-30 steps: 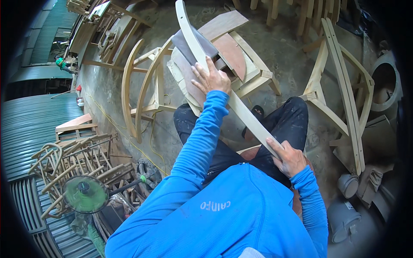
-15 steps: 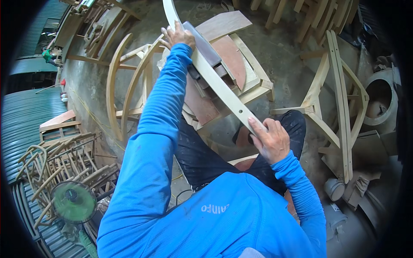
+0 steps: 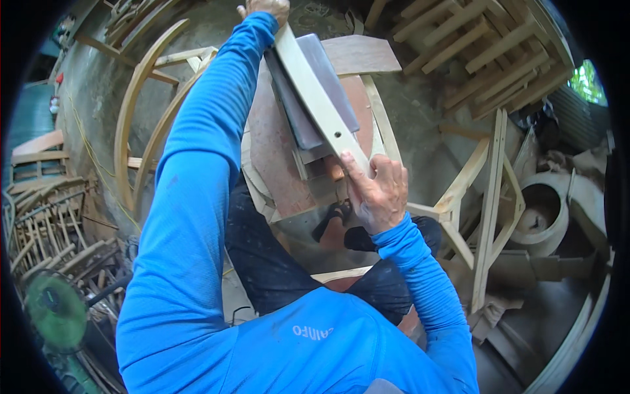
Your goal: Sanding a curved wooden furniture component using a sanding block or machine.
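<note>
A long, pale, curved wooden strip (image 3: 308, 90) with a round hole near its near end lies slantwise across a grey, flat-faced slab (image 3: 333, 82), whose kind I cannot make out. My left hand (image 3: 268, 9) is closed round the strip's far part, at the top edge of the view and partly cut off. My right hand (image 3: 380, 194) grips the near end, its index finger stretched along the wood and the thumb beside it. Beneath the slab is a low wooden stand with reddish plywood pieces (image 3: 289, 187) on it, just beyond my knees.
Curved wooden frames stand on the left (image 3: 125, 125) and right (image 3: 489, 217). Stacked timber (image 3: 479, 46) fills the far right, with a grey round drum (image 3: 541, 210) nearer. A green fan (image 3: 56, 310) and piled chair parts (image 3: 52, 230) are at the left.
The strip has turned more lengthwise and come nearer to me, sliding over the grey slab. My left hand has gone farther out, my right hand left and slightly forward. The view has shifted too.
</note>
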{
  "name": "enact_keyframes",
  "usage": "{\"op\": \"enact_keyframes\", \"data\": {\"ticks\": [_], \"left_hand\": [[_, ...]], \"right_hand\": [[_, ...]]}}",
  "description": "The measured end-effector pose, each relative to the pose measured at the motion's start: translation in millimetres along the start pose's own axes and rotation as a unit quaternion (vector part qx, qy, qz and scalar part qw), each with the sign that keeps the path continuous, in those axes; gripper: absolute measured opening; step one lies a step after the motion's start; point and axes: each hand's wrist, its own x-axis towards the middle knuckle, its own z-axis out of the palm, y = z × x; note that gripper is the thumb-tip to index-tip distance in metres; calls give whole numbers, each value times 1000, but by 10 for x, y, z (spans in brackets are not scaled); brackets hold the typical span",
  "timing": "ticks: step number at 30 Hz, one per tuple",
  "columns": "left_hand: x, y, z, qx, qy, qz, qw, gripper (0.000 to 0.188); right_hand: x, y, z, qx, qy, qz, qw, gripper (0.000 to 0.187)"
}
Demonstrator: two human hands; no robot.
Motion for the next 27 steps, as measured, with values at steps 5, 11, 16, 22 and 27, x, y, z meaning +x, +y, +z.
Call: {"op": "enact_keyframes", "data": {"ticks": [5,11,16,22,27], "left_hand": [[-261,-42,933,618,-2,-161,770,50],[-117,287,745,513,-90,-240,819,77],[-44,96,964,612,-38,-241,752,74],[-141,61,934,607,-10,-197,770,62],[-511,245,1020,683,-34,-214,697,74]], "right_hand": [[238,279,293,-62,-31,39,997,56],[807,321,724,-93,-27,12,995,55],[1250,370,992,-138,-7,11,990,50],[1306,451,1014,-161,-37,-1,986,52],[859,433,773,-155,-48,-23,986,54]]}}
